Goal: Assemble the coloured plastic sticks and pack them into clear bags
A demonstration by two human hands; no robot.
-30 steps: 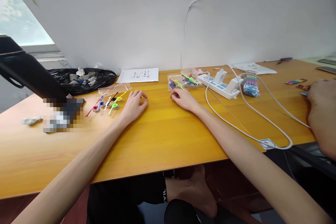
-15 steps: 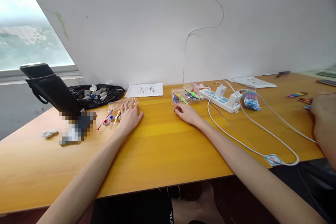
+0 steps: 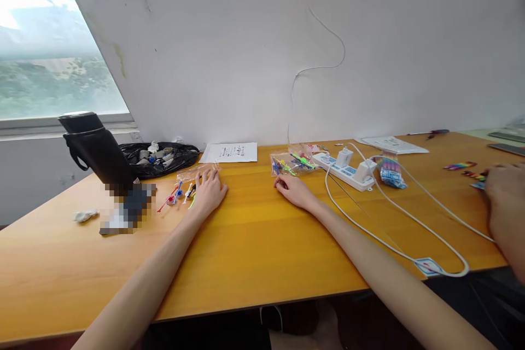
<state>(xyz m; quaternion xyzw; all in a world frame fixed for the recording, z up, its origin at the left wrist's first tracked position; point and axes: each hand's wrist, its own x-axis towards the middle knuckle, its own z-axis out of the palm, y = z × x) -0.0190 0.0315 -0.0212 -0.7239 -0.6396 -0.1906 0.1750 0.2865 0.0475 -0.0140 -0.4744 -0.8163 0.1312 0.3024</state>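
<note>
My left hand point(image 3: 209, 192) lies palm down on the table, its fingers spread and nothing gripped. Just left of it are small plastic pieces: a red one point(image 3: 167, 200), a blue one point(image 3: 178, 192) and a white one point(image 3: 187, 192). A clear plastic bag point(image 3: 191, 174) touches or lies close to its fingertips. My right hand point(image 3: 296, 191) rests on the table with its fingers curled in; whatever may be inside them is hidden. Right behind it lies a clear bag of coloured plastic pieces point(image 3: 301, 161), green, yellow and blue.
A black bottle point(image 3: 96, 147) leans at the left near a black plastic bag point(image 3: 180, 158). Paper point(image 3: 229, 152) lies by the wall. At the right are a power strip point(image 3: 346, 171), looping white cables point(image 3: 410, 213), a blue-pink packet point(image 3: 391, 170) and another person's hand point(image 3: 508, 191).
The view has tilted up slightly, so everything sits a little lower in the picture. Both my hands keep their places and poses on the table.
</note>
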